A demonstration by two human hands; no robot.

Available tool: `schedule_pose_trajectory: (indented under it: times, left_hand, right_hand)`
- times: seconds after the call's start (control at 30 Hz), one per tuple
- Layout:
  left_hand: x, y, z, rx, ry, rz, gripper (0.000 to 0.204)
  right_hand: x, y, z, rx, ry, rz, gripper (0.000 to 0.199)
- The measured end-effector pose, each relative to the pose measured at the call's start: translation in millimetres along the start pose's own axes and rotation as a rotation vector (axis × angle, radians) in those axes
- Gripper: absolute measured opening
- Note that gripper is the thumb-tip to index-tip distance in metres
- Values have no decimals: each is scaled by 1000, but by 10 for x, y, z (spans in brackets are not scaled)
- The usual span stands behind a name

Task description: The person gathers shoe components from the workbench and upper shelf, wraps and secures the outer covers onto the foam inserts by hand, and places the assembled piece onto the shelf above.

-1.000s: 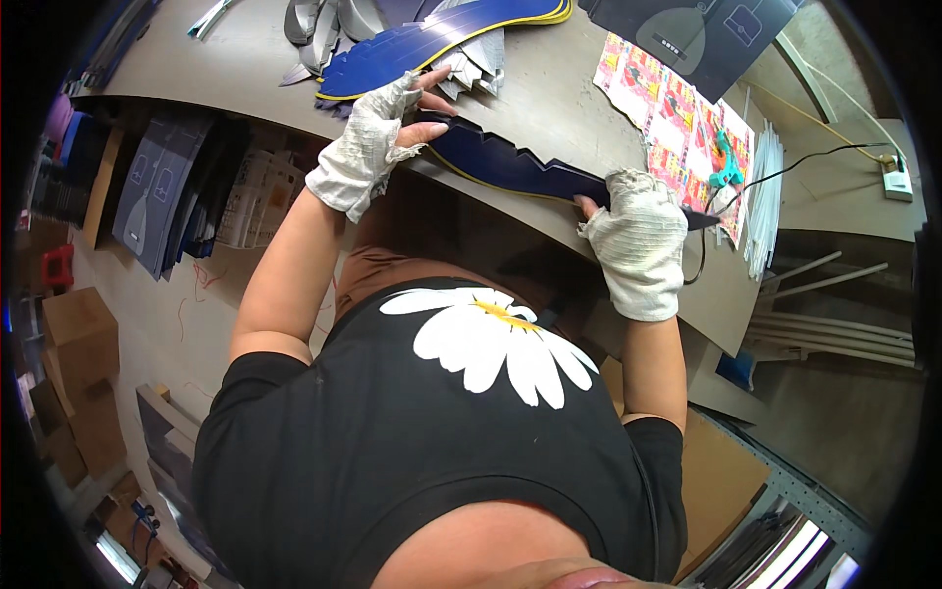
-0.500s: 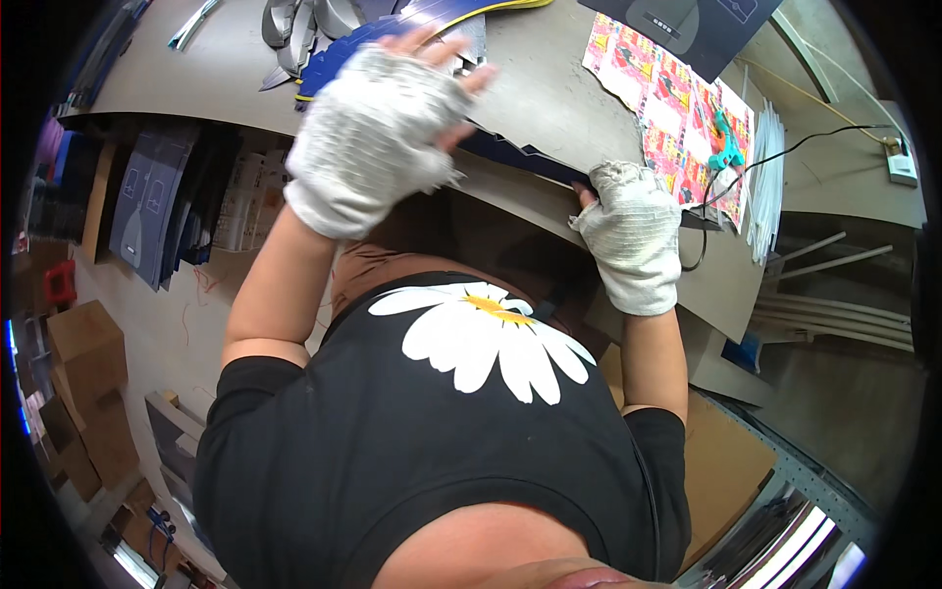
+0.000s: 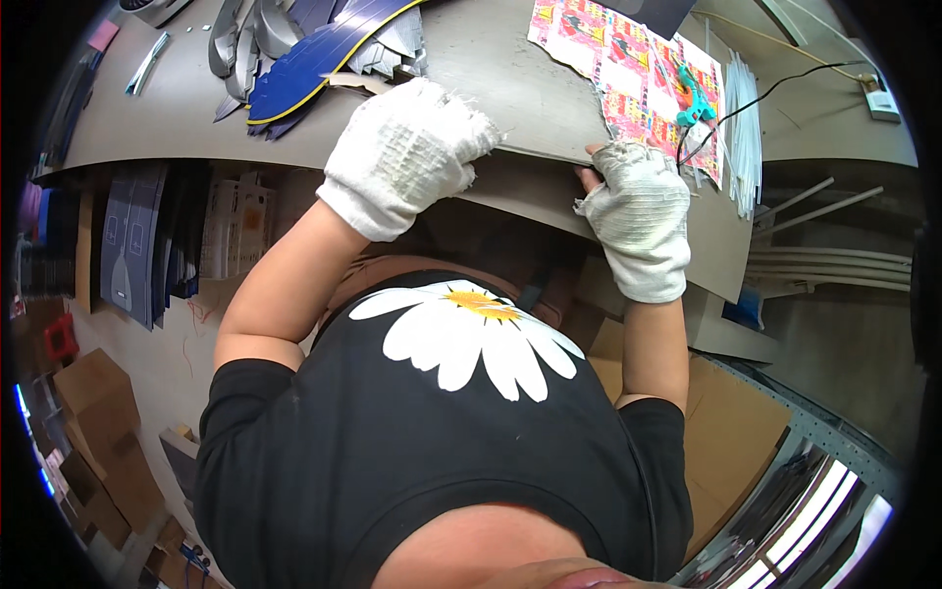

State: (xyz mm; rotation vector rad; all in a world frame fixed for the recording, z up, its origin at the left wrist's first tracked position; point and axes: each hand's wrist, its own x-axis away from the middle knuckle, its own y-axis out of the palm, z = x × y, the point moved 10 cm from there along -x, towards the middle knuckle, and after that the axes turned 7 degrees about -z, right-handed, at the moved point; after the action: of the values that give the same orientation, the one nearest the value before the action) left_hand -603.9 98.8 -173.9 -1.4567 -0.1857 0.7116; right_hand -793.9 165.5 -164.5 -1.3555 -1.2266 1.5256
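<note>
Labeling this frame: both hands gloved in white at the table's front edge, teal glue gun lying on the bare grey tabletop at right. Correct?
One thing is off. In the head view the teal glue gun lies on the colourful printed sheet, not on bare tabletop. The rest stands: left hand and right hand wear white gloves at the table's front edge.

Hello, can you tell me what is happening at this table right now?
A person in fingerless white work gloves stands at a grey table. The left hand and the right hand both rest at the table's front edge, on a thin grey board lying there. Dark blue cut shapes lie farther back, and a colourful printed sheet with a teal tool lies to the right.
</note>
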Motion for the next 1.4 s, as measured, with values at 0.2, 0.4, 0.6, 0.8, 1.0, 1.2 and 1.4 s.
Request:
schedule_pose_trajectory:
  times: [0.2,0.4,0.6,0.8,1.0,1.2,1.4]
  left_hand:
    - [161,106,125,-92,15,-96,47]
    - [135,130,141,-34,-17,-111,46]
    - [46,93,52,37,38,-74,51]
    - [61,53,56,33,59,-81,51]
    - [-176,57,-94,49,40,-17,31]
    - [-238,4,-194,62,25,76,14]
    - [-232,-8,-177,39,48,38,16]
  right_hand:
    - [189,154,-107,-50,9,-61,21]
    - [207,131,-50,-100,39,9,22]
    - [154,-1,50,-37,65,14,29]
    - [310,-71,357,2,169,-77,28]
    - [224,-58,540,-120,109,-14,32]
    - [17,-139,432,-101,31,5,41]
    - [-98,29,248,-97,-6,-45,19]
